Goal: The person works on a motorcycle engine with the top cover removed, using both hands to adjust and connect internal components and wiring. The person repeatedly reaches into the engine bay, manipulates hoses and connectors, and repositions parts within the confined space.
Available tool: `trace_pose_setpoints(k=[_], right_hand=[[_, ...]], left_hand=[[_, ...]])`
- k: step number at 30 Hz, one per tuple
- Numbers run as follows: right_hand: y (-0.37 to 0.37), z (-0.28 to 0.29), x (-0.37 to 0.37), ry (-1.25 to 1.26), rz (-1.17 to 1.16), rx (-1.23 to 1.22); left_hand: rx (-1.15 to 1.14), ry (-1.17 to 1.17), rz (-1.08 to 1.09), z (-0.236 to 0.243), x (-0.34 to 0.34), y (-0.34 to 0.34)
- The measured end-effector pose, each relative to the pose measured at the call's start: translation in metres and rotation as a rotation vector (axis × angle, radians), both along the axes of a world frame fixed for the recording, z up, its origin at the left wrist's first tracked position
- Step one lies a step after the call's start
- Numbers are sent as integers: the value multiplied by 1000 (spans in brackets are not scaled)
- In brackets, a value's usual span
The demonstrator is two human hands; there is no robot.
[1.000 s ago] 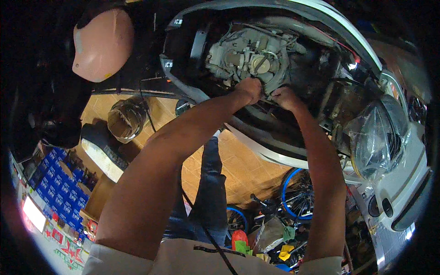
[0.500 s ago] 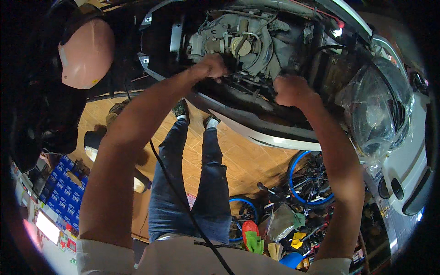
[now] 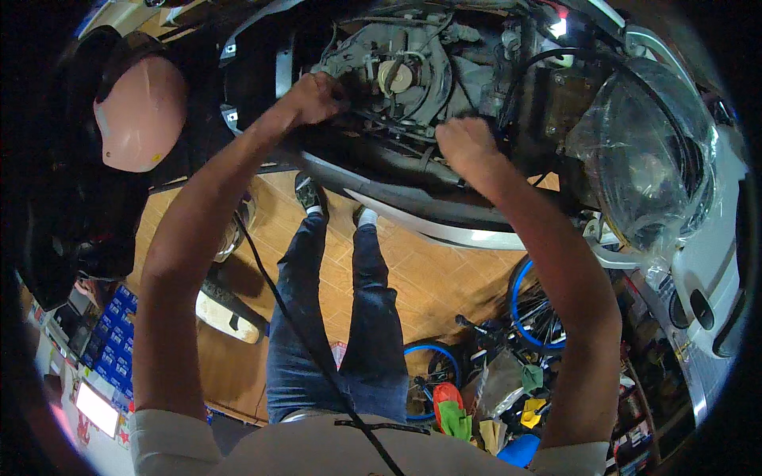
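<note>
Below me lies a scooter or motorbike with its body opened, showing a grey engine (image 3: pixel 394 77) among hoses and cables. My left hand (image 3: pixel 316 99) is closed in a fist at the left of the engine, over the dark inner edge of the body. My right hand (image 3: pixel 468 147) is also closed, at the right of the engine, above the black side panel (image 3: pixel 397 163). Thin dark cables run through the gap between the two hands. Whatever the fingers grip is hidden by the fists.
A pink helmet (image 3: pixel 143 113) sits at the left. Clear plastic wrap (image 3: pixel 635 159) covers a part at the right, beside a curved black hose (image 3: pixel 587 52). Below are a blue-rimmed wheel (image 3: pixel 520 305), a pile of mixed items and blue boxes (image 3: pixel 111 349). A cord (image 3: pixel 290 317) hangs before me.
The view has shifted, so the engine sits farther left. My left hand has moved a little left relative to the engine; my right hand keeps about its place beside it. Both remain closed.
</note>
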State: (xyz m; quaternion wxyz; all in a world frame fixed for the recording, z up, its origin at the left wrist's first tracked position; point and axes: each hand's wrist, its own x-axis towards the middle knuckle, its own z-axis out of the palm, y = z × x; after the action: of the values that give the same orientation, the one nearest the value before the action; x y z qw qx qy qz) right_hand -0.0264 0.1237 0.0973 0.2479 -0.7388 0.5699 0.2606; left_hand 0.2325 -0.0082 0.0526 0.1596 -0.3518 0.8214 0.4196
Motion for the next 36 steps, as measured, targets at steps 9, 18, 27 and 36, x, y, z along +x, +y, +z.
trace_pose_setpoints(k=[9,18,27,36], right_hand=[[43,92,-24,-190,-333,78],[66,117,-26,-195,-354,-194],[-11,8,-10,-29,83,58],[-25,-14,-21,9,-9,149]], left_hand=[[772,344,954,-15,-47,44],[221,132,460,-70,-16,43],[757,499,835,-60,-25,48],[390,620,784,-23,-61,58]])
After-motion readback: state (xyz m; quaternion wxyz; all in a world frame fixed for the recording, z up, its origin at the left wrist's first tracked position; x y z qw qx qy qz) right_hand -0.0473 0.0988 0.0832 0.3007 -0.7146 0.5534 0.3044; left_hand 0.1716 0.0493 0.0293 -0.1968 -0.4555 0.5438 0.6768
